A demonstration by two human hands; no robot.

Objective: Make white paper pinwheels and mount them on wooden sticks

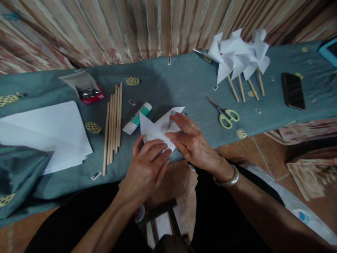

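Note:
At the table's near edge lies a white paper pinwheel (151,130) with its corners partly folded up. My left hand (150,160) rests on the paper's near left side, fingers bent together and pressing it down. My right hand (191,140) pinches a flap of the same paper from the right, thumb near the middle. A green and white glue stick (137,118) lies just behind the paper on the left. To the right is a pair of scissors (222,112) with light green handles. Fingertips partly hide the paper's centre.
Several wooden sticks (113,123) lie left of the glue stick. Beyond them stand an open box (91,93) of metal pieces and a stack of white paper (63,130). Finished paper pinwheels (237,52) on sticks lie back right, near a dark phone (293,90). A curtain hangs behind.

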